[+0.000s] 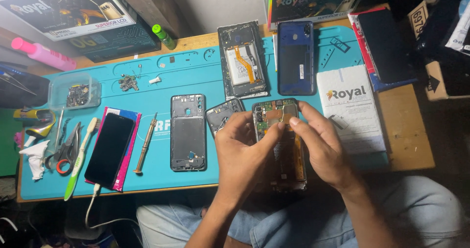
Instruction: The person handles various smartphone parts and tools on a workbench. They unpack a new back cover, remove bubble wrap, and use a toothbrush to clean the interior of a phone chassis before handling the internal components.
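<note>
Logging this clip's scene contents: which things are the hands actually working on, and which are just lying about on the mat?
In hand:
opened phone, its circuit board exposed
left hand and right hand, fingertips on its upper part

Lying about:
screwdriver
toothbrush
bare phone frame
blue back cover
charging phone
screw pile
scissors

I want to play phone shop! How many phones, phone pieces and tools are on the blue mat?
Whole phones: 1, black phone
Opened phones: 2, one under the hands, one at the top
Loose frames and covers: 3, frame, blue cover, small cover
Tools: 3, screwdriver, toothbrush, scissors
Total: 9
</note>
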